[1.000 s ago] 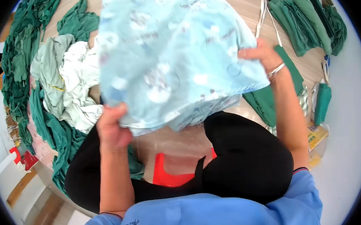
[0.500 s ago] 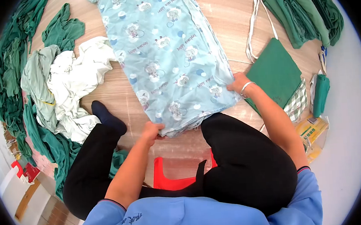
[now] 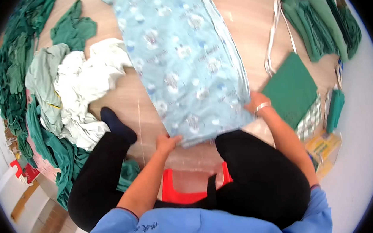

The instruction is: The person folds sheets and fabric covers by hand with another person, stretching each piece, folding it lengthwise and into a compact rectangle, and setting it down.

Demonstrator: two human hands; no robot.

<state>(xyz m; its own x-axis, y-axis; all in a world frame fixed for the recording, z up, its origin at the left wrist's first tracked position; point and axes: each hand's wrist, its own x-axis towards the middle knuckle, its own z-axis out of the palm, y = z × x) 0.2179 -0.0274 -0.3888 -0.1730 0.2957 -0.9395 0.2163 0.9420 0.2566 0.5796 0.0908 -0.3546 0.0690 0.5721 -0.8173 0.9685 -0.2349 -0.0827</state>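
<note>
A light blue patterned cloth (image 3: 187, 69) lies stretched out in front of me, folded lengthwise in layers, its near end between my knees. My left hand (image 3: 168, 144) pinches its near left corner, thumb on top. At the near right corner my right hand (image 3: 258, 103), with a bracelet on the wrist, grips the cloth's edge. Just right of that hand lies a flat green cloth bag (image 3: 292, 89) with white straps. The cloth's far end runs out of view at the top.
White cloth (image 3: 85, 84) and grey-green cloth (image 3: 48, 83) are heaped at the left, beside dark green cloths (image 3: 14, 63). Folded green cloths (image 3: 318, 25) sit at the upper right. A red plastic object (image 3: 183, 197) lies between my legs, and a yellow package (image 3: 322, 146) at the right.
The blue cloth was raised and billowing a second ago; it has come down flat and narrower. Both hands have kept hold of its near end, and my left hand has moved right.
</note>
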